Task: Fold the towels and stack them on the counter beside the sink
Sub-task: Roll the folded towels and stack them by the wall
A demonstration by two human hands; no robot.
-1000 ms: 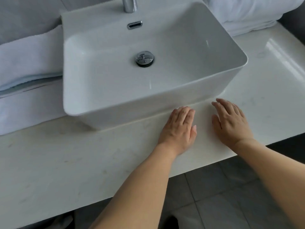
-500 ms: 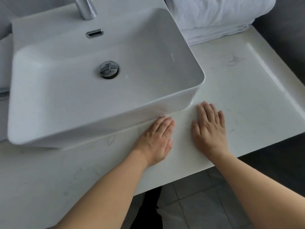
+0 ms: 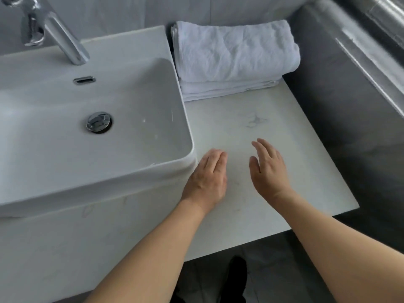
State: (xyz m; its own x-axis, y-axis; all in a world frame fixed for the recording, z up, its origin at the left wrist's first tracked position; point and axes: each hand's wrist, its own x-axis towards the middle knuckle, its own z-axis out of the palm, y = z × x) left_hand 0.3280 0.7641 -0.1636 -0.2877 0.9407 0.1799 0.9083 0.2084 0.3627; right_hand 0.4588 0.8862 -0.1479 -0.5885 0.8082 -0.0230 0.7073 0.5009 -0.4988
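Observation:
A stack of folded white towels (image 3: 231,60) lies at the back of the white marble counter (image 3: 273,119), against the wall and right of the white sink (image 3: 91,178). My left hand (image 3: 207,178) is flat, palm down, on the counter by the sink's front right corner, holding nothing. My right hand (image 3: 269,169) is just to its right, fingers straight, and empty; I cannot tell whether it touches the counter. Both hands are well in front of the towels.
A chrome faucet (image 3: 54,33) stands behind the basin, and a chrome drain plug (image 3: 98,122) sits in its bottom. A dark grey wall (image 3: 341,95) borders the counter's right edge. The counter's front edge drops to a dark tiled floor (image 3: 269,272).
The view has swung right, bringing the whole towel stack into sight. Both hands have shifted from the front of the sink onto the counter right of it.

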